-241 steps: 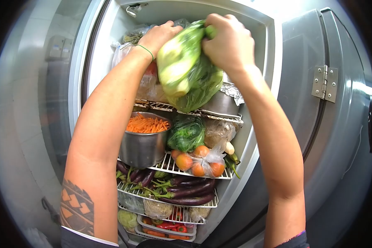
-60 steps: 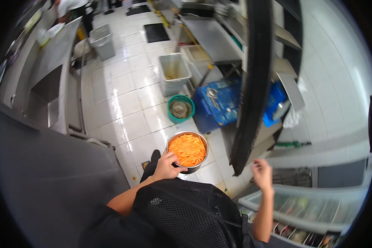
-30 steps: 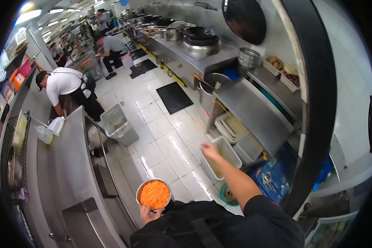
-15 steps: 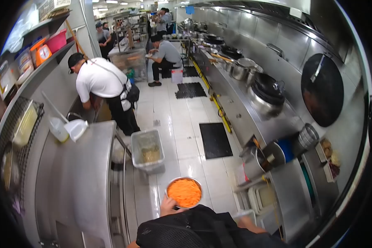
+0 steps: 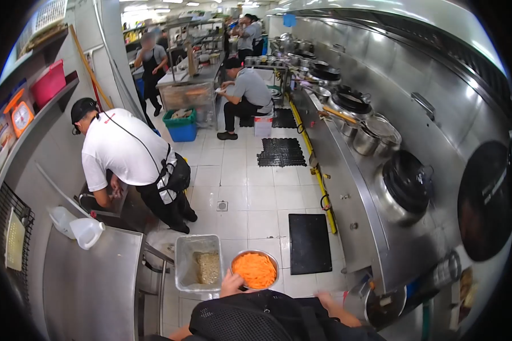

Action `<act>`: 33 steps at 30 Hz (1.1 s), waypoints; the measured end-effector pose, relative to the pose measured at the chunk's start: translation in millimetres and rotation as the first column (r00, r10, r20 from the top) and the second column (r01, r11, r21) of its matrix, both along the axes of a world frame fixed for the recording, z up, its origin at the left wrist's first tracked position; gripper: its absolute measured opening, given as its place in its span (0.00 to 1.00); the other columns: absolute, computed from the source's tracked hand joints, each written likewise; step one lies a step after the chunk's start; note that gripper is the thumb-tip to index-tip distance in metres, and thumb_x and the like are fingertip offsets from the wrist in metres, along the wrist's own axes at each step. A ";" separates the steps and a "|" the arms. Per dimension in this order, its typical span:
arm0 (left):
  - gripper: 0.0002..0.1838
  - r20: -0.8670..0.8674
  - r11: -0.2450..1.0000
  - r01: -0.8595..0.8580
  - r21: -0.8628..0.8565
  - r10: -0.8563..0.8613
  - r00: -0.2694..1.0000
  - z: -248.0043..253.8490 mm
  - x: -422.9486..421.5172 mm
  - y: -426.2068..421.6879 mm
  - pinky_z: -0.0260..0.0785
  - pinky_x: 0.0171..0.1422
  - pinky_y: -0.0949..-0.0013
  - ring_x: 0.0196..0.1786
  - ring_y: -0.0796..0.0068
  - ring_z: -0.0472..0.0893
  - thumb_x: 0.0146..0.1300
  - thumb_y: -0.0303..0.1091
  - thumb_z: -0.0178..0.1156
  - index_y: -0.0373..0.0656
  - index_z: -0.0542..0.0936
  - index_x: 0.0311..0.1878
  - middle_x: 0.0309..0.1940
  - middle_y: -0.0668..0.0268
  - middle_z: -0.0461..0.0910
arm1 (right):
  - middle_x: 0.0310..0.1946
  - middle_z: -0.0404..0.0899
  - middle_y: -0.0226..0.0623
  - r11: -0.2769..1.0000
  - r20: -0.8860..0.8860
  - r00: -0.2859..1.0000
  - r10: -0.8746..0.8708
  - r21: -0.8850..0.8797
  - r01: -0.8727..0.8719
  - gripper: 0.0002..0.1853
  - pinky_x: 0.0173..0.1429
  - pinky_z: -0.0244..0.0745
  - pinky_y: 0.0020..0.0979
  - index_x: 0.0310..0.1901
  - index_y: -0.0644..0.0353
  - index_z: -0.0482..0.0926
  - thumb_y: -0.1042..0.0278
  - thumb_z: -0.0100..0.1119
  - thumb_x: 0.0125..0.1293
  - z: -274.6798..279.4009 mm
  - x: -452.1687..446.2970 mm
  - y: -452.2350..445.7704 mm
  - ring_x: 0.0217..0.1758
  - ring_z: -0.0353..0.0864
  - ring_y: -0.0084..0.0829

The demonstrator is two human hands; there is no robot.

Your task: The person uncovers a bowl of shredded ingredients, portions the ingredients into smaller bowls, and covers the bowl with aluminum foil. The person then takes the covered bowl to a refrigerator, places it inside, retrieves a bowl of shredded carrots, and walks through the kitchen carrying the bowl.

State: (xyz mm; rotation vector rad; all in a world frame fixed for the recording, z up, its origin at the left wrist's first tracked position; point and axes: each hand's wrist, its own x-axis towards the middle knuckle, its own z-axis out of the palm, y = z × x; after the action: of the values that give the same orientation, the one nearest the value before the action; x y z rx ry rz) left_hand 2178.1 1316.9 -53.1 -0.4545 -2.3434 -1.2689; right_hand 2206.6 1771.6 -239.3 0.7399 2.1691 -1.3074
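My left hand [image 5: 232, 284] grips the near left rim of a round metal bowl [image 5: 276, 279], held in front of my dark mesh clothing. Orange strips that look like cut carrot [image 5: 255, 270] fill the bowl. On the other side of my body, apart from the bowl, hangs my right hand [image 5: 329, 301]; it is smeared by motion, so its fingers cannot be made out. Just left of the bowl, a translucent plastic tub [image 5: 182, 261] with a brownish layer of contents stands on the floor.
A steel table [image 5: 91, 278] runs along my left. Ahead, a person in a white shirt [image 5: 122, 148] bends over a sink; another [image 5: 250, 91] sits low. On the right stands the steel cooking counter [image 5: 347, 199] with pots. Black mats [image 5: 310, 244] lie on the tiles.
My view has moved forward along the aisle, so the tub, counter and people appear closer. The bowl stays in my left hand. My right hand has swung forward.
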 end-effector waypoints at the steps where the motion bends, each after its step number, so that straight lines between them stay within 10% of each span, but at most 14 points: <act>1: 0.21 0.008 1.000 -0.021 0.018 0.020 1.000 12.9 -20.2 2.3 0.68 0.58 0.42 0.42 0.48 0.80 0.40 0.42 0.80 0.43 0.76 0.26 0.26 0.63 0.72 | 0.32 0.82 0.36 0.983 0.078 0.991 0.111 -0.158 -0.098 0.14 0.33 0.76 0.30 0.45 0.61 0.83 0.58 0.60 0.72 -0.8 -94.0 -10.7 0.30 0.81 0.27; 2: 0.23 0.017 0.999 -0.044 -0.029 0.044 0.999 25.4 -43.7 1.8 0.68 0.60 0.41 0.41 0.50 0.80 0.40 0.43 0.81 0.43 0.76 0.25 0.26 0.63 0.72 | 0.41 0.84 0.30 0.937 -0.019 0.970 0.243 -0.253 -0.240 0.16 0.49 0.77 0.32 0.51 0.54 0.83 0.51 0.61 0.73 73.4 -172.9 -52.4 0.44 0.81 0.23; 6: 0.25 -0.016 0.995 -0.097 -0.038 0.097 0.995 24.5 -154.8 2.5 0.66 0.65 0.40 0.44 0.48 0.81 0.39 0.45 0.84 0.42 0.75 0.25 0.27 0.64 0.73 | 0.43 0.85 0.28 0.763 -0.233 0.780 0.580 -0.181 -0.621 0.16 0.49 0.75 0.29 0.54 0.53 0.83 0.53 0.59 0.75 205.6 -392.6 -160.2 0.47 0.81 0.22; 10: 0.13 0.007 0.998 -0.009 0.057 0.008 1.000 -4.0 -283.3 -0.9 0.56 0.77 0.38 0.63 0.43 0.77 0.56 0.41 0.69 0.45 0.76 0.28 0.30 0.65 0.75 | 0.40 0.84 0.27 0.585 -0.438 0.512 0.739 0.040 -0.810 0.18 0.49 0.76 0.29 0.55 0.56 0.84 0.52 0.62 0.73 182.5 -512.5 -204.6 0.45 0.79 0.21; 13: 0.08 0.004 0.992 0.122 0.011 -0.122 0.992 27.1 -377.9 -1.7 0.49 0.81 0.36 0.66 0.46 0.75 0.60 0.38 0.62 0.46 0.77 0.33 0.33 0.65 0.73 | 0.34 0.81 0.27 0.828 -0.137 0.851 0.507 -0.195 -0.525 0.20 0.42 0.72 0.26 0.45 0.64 0.84 0.50 0.61 0.74 213.8 -542.4 -204.3 0.36 0.74 0.20; 15: 0.07 0.033 0.979 0.196 -0.063 -0.195 0.980 35.2 -445.2 -2.4 0.47 0.81 0.36 0.64 0.47 0.76 0.60 0.37 0.61 0.46 0.77 0.34 0.33 0.64 0.72 | 0.32 0.79 0.26 0.847 -0.289 0.824 0.487 -0.073 -0.526 0.15 0.39 0.72 0.26 0.40 0.61 0.82 0.54 0.63 0.74 200.1 -571.5 -177.6 0.34 0.74 0.21; 19: 0.04 -0.073 0.863 0.470 -0.186 -0.489 0.869 49.5 -566.3 3.1 0.46 0.82 0.39 0.59 0.48 0.77 0.62 0.33 0.61 0.46 0.76 0.36 0.33 0.63 0.69 | 0.23 0.76 0.27 0.862 -0.219 0.970 -0.106 -0.507 -0.020 0.14 0.27 0.67 0.25 0.29 0.55 0.76 0.62 0.68 0.69 178.3 -622.7 -156.9 0.24 0.72 0.20; 22: 0.04 -0.028 0.772 0.620 -0.137 -0.629 0.777 35.1 -650.9 1.2 0.39 0.85 0.36 0.53 0.53 0.78 0.65 0.33 0.57 0.44 0.76 0.37 0.33 0.62 0.68 | 0.23 0.77 0.27 0.841 -0.217 0.957 -0.191 -0.539 0.046 0.12 0.24 0.65 0.26 0.28 0.54 0.75 0.67 0.69 0.67 181.0 -681.2 -158.3 0.22 0.72 0.20; 33: 0.04 0.000 0.976 0.219 -0.004 -0.219 0.976 52.6 -863.8 -98.4 0.43 0.86 0.42 0.54 0.54 0.79 0.61 0.29 0.62 0.41 0.77 0.34 0.36 0.62 0.73 | 0.19 0.66 0.18 0.781 -0.424 0.838 0.344 -0.366 -0.506 0.22 0.24 0.57 0.25 0.20 0.49 0.66 0.74 0.74 0.59 237.3 -1053.2 -304.0 0.21 0.63 0.15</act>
State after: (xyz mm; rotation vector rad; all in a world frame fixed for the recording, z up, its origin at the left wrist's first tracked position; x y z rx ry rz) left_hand 1314.3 1218.5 -0.5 -0.7311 -2.3468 -1.3601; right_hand 1153.4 1467.6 -2.0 -0.1906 1.9635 -1.6824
